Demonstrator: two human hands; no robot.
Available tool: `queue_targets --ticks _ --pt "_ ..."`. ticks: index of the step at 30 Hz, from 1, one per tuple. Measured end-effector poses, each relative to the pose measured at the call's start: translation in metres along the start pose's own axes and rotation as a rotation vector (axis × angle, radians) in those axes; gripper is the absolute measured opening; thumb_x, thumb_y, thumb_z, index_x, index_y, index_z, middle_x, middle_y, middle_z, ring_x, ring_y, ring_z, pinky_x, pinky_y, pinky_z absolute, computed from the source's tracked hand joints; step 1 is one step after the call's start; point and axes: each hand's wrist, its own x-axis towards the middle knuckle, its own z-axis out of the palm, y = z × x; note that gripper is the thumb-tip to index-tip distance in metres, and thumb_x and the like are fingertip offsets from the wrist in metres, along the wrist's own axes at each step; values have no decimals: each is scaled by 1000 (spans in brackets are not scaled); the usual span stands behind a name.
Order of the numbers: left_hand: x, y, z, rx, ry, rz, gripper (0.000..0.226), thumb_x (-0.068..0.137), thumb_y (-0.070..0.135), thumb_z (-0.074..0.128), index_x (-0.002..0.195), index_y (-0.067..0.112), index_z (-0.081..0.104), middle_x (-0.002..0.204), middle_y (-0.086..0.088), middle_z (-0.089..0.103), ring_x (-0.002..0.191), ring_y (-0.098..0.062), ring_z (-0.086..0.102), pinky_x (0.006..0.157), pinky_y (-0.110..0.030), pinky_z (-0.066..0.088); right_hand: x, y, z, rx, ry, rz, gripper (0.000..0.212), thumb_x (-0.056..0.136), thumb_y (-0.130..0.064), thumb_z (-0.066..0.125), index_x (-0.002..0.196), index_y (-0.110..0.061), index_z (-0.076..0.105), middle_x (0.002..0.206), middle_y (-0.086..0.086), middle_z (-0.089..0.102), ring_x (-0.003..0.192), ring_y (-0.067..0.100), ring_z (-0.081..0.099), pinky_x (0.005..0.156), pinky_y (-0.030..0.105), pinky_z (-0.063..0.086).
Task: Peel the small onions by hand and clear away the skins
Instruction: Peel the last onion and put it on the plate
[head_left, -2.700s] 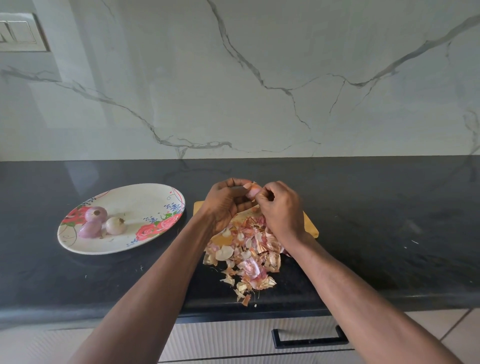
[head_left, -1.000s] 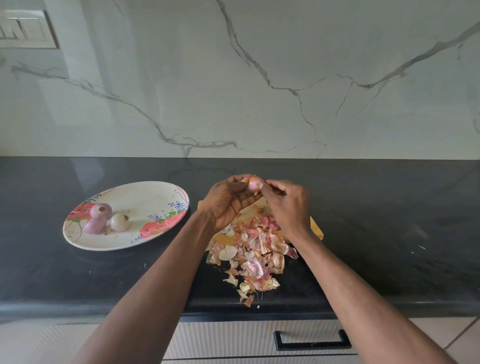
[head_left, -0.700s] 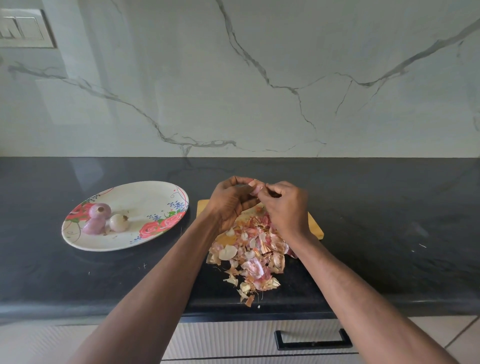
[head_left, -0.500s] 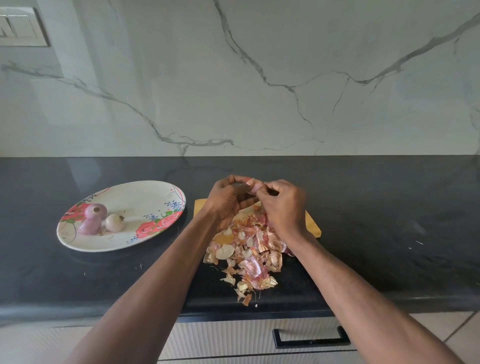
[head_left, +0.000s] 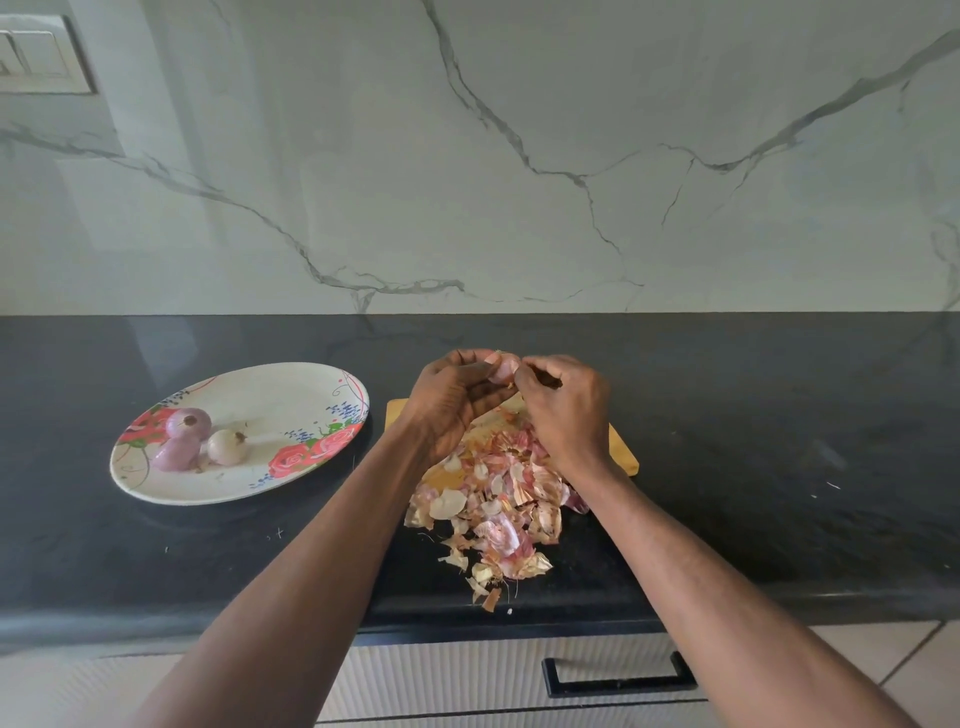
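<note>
My left hand holds a small pinkish onion in its curled fingers above the far end of a wooden cutting board. My right hand pinches a bit of skin at the onion's right side. A heap of pink and tan onion skins covers the board below my hands and spills onto the black counter toward the front edge. Three peeled onions lie on the left part of a floral oval plate.
The black stone counter runs wall to wall, with a marble backsplash behind it. A drawer with a black handle sits below the front edge. A switch plate is on the wall at the upper left.
Both hands stay together over the board, shifting slightly as the fingers work at the onion. The plate, onions and skin heap have not moved.
</note>
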Motion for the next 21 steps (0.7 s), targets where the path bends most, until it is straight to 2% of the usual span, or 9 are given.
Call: queue_targets --ticks 3,6,9,11,14,17,21 --pt "-2 0 1 15 16 18 6 93 -3 60 97 1 61 88 -14 73 80 -20 73 73 -28 62 -1 1 0 24 -22 -9 35 91 -42 64 86 -11 80 77 4 72 69 18 67 59 44 54" --pt "-3 -1 2 41 18 28 7 91 -5 62 96 0 60 85 -14 74 77 -20 74 71 -28 62 -2 1 1 0 10 -43 15 91 -25 73 82 -15 79 72 -1 69 62 10 62 50 37 50" --pt "-3 -4 2 89 14 39 6 92 -3 63 97 -1 60 84 -15 74 78 -23 74 71 -29 61 -2 7 5 -100 54 -78 24 91 -23 72 73 -7 71 67 3 66 57 16 60 46 40 49" --pt "-3 -4 3 109 17 49 6 93 -2 63 97 -1 59 85 -16 74 79 -25 74 72 -30 62 -2 9 8 -139 71 -86 31 91 -28 67 71 -5 64 66 3 63 56 19 59 46 42 49" --pt "-3 -5 5 121 5 59 3 94 -3 61 96 -1 60 81 -14 73 76 -23 74 69 -28 61 -2 8 7 -156 87 -74 27 90 -20 71 71 -6 58 66 4 60 56 21 55 48 43 48" --pt "-3 -3 6 96 -15 57 5 96 -4 56 95 -1 60 87 -15 74 78 -22 74 70 -27 60 -1 5 5 -148 97 -47 24 88 -17 74 72 -6 60 67 4 60 58 21 55 50 42 48" --pt "-2 -1 6 37 -42 23 10 101 -2 48 100 -1 59 93 -15 70 83 -22 73 77 -31 62 3 2 3 -89 84 98 19 87 -16 76 76 -6 64 70 2 63 62 21 60 57 44 52"
